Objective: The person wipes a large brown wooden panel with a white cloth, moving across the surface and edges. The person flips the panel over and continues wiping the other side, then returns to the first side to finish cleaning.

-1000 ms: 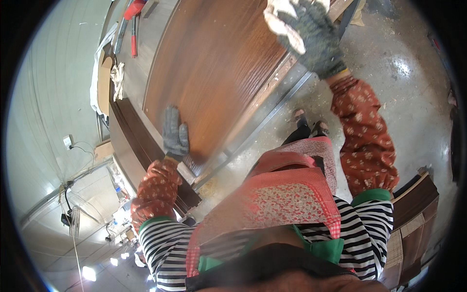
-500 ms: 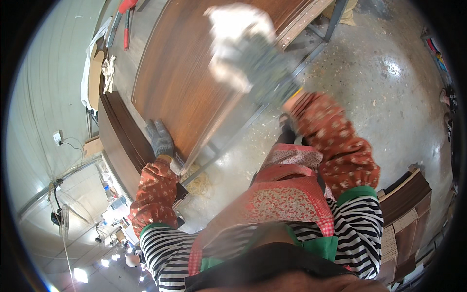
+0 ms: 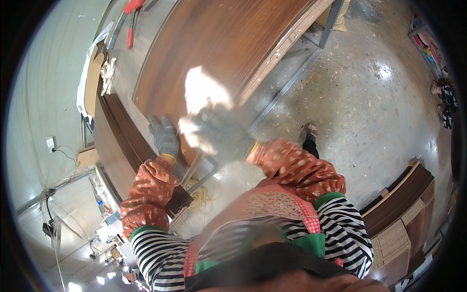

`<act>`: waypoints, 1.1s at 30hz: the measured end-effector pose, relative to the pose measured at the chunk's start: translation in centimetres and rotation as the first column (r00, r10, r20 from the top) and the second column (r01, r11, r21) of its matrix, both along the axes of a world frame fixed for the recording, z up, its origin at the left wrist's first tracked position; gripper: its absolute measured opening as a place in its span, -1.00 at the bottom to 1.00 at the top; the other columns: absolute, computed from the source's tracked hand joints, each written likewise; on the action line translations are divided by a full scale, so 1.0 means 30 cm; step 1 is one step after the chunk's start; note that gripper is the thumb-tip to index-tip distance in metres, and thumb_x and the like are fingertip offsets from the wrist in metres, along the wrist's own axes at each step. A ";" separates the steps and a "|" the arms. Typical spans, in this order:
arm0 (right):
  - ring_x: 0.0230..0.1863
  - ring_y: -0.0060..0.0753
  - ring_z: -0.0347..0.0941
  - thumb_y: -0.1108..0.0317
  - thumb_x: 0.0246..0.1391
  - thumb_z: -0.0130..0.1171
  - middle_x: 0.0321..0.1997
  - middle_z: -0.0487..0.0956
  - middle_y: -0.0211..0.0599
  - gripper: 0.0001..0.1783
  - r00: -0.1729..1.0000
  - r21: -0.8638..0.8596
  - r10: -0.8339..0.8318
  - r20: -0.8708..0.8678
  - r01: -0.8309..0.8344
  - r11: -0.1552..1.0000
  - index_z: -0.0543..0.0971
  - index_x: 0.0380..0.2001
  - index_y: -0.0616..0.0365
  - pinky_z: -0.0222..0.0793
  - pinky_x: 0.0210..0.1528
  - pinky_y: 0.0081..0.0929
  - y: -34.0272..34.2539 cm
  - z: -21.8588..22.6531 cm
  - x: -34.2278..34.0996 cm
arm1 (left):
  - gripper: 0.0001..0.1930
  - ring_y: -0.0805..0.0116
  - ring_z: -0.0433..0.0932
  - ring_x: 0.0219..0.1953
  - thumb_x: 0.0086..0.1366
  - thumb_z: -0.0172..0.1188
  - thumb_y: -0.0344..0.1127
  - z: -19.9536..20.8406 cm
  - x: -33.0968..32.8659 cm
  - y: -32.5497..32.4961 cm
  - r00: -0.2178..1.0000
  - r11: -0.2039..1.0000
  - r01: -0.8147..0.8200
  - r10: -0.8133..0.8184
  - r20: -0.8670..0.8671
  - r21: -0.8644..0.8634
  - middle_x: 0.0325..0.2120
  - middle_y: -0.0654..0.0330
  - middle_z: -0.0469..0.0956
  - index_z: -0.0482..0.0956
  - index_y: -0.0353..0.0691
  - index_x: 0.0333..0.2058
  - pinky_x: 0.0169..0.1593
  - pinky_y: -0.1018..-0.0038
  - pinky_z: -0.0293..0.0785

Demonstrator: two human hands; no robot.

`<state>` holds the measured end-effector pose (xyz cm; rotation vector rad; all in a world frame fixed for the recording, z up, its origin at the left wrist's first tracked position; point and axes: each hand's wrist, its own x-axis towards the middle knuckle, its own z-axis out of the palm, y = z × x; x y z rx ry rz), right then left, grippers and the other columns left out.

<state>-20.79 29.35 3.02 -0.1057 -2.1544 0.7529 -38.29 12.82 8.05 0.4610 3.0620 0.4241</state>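
Note:
A long brown wood-grain board (image 3: 214,48) lies in front of me, with a pale, rough right edge. My left hand (image 3: 164,136), in a grey knit glove, rests on the board's near left corner, fingers stretched out and flat. Over the near end of the board is my right hand (image 3: 219,134), also gloved in grey and smeared by motion. It grips a bunched white cloth (image 3: 206,90), which looks to be against the board's surface. My fingers on the cloth are partly blurred.
Dark brown panels (image 3: 121,131) are stacked left of the board. Red-handled cutters (image 3: 130,27) and a crumpled pale cloth (image 3: 108,75) lie farther up. A grey metal frame (image 3: 292,90) stands under the board's right side. More brown panels (image 3: 399,204) sit at the lower right.
My right hand has swept the white cloth nearer and to the left along the board, toward my left hand. The left hand stays on the corner.

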 end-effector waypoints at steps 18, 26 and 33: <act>0.37 -0.16 0.11 0.07 0.11 0.10 0.33 0.27 -0.38 -0.43 0.984 0.060 -0.156 0.083 0.152 0.987 0.39 0.21 -0.14 -0.02 0.35 0.11 -0.249 0.031 -0.107 | -0.44 -0.49 0.35 0.09 0.37 -0.02 0.08 -0.010 -0.062 -0.043 0.847 0.752 0.416 -0.525 -0.083 -0.511 0.12 -0.44 0.21 0.28 -0.10 0.22 0.18 0.00 0.34; 0.16 -0.24 0.33 0.10 0.11 0.15 0.05 0.48 -0.32 -0.46 0.935 0.260 -0.177 0.307 0.096 0.961 0.40 0.15 -0.01 0.25 0.20 -0.13 0.061 -0.059 -0.131 | -0.30 -0.41 0.32 0.16 0.33 -0.02 0.17 -0.008 -0.076 -0.014 0.961 0.959 0.238 -0.255 -0.105 -0.156 0.17 -0.36 0.23 0.23 -0.18 0.29 0.21 -0.03 0.30; 0.34 -0.07 0.25 0.02 0.36 -0.12 0.36 0.33 -0.22 -0.48 0.909 0.225 -0.407 0.090 0.380 0.897 0.34 0.28 -0.01 0.11 0.36 0.03 0.083 -0.018 -0.096 | -0.25 -0.43 0.28 0.19 0.33 -0.02 0.22 -0.007 -0.044 -0.005 0.992 0.997 0.079 -0.080 -0.098 -0.010 0.19 -0.36 0.19 0.19 -0.11 0.35 0.24 -0.07 0.25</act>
